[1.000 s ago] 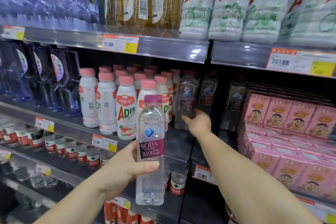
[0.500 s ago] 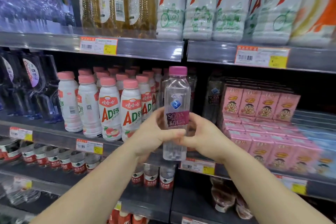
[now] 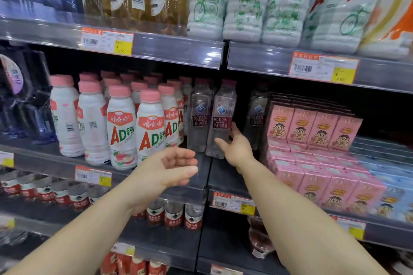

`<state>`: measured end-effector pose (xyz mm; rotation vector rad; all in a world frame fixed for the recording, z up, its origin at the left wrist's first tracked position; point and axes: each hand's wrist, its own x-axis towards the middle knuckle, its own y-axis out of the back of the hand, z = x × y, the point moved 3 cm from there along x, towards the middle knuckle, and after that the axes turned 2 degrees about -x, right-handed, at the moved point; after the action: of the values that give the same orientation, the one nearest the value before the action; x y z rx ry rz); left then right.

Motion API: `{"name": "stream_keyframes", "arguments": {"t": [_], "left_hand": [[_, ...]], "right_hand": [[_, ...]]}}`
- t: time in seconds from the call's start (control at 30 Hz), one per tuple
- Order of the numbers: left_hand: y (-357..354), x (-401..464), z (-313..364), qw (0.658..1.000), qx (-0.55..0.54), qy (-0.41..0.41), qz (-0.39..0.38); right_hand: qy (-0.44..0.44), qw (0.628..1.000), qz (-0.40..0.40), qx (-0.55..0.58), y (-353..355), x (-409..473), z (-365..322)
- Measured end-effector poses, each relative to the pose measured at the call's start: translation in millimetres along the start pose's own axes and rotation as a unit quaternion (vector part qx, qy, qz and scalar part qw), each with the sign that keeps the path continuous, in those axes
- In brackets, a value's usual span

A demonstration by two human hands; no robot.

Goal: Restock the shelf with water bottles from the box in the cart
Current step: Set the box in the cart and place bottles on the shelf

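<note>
Head view, centre frame: our right hand (image 3: 237, 147) wraps loose fingers around the soda water bottle (image 3: 220, 120), seating it beside its twin (image 3: 200, 118) on the shelf (image 3: 201, 164). Our left hand (image 3: 169, 166) hangs empty, fingers curled apart.

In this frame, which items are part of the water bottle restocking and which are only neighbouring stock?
Part of the job:
- clear soda water bottle with maroon cap, held by the right hand
- identical clear soda bottles already shelved beside it
- left hand, open and empty

Only neighbouring stock:
- white pink-capped AD milk bottles
- pink cartoon drink cartons
- small red-labelled bottles below
</note>
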<state>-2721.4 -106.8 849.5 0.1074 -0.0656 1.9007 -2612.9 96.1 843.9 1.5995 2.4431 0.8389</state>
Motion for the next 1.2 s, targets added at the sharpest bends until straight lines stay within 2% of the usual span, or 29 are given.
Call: {"name": "stream_keyframes", "arguments": {"t": [0.13,0.5,0.67,0.77,0.9,1.0,1.2], "left_hand": [[9,-3,-5,1.0,-0.003,0.009,-0.004],[2,2,-6,0.999,-0.005,0.035,-0.005],[-2,2,-4,0.999,-0.012,0.037,-0.021],[-11,4,1,0.999,-0.037,0.029,-0.003],[-39,7,18,0.996,-0.034,-0.029,0.072],[-75,-2,32,0.988,0.009,-0.099,0.115],[-215,-52,42,0.962,0.185,-0.196,0.05]], "right_hand": [[-0.011,0.999,0.012,-0.032,-8,13,7],[-0.012,0.999,0.013,-0.033,-13,15,1],[-0.038,0.999,0.008,-0.012,-10,-5,-10],[-0.04,0.999,0.024,0.001,-4,-37,-19],[-0.025,0.999,0.031,0.025,19,-98,-33],[-0.005,0.999,0.047,0.026,55,-141,-37],[-0.002,0.987,0.152,-0.055,184,-236,4]]}}
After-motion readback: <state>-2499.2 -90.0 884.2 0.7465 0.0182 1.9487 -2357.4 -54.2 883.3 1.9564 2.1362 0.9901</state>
